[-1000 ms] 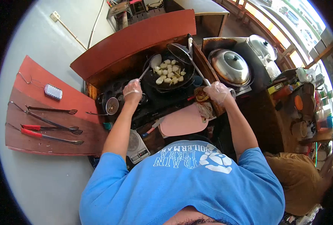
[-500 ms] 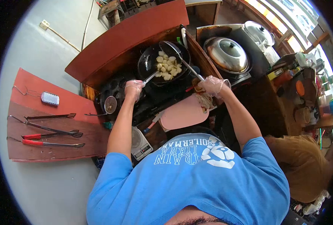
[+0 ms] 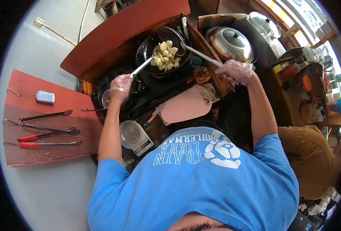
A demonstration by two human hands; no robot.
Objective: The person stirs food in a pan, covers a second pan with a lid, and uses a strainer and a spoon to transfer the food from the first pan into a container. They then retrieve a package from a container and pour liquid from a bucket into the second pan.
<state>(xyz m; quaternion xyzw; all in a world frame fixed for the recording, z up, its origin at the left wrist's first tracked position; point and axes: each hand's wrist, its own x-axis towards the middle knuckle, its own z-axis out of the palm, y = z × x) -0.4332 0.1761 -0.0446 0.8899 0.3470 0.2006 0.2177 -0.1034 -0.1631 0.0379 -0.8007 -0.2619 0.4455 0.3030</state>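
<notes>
Both my hands wear clear plastic gloves. My left hand (image 3: 120, 85) is closed on the pale handle of a spatula (image 3: 141, 66), whose head is hidden among pale, chunky food pieces (image 3: 166, 55). In my right hand (image 3: 236, 72) is the long metal handle of a skimmer (image 3: 202, 55); its wide round head reaches into the far side of the black wok (image 3: 143, 53). The food sits heaped between the two utensils, over the wok. A small container of brown sauce (image 3: 202, 75) stands between the wok and my right hand.
A pink cutting board (image 3: 186, 106) and a knife (image 3: 153, 115) lie nearest my body, beside a kitchen scale (image 3: 142, 145). Right of the wok stands a lidded pot (image 3: 232, 44). Tongs (image 3: 49, 144) and a grater (image 3: 45, 96) hang at left. A person in brown (image 3: 307, 158) is at right.
My left hand has moved left and slightly nearer the wok's far side; my right hand has moved right and up. The food pieces have been gathered into a higher heap.
</notes>
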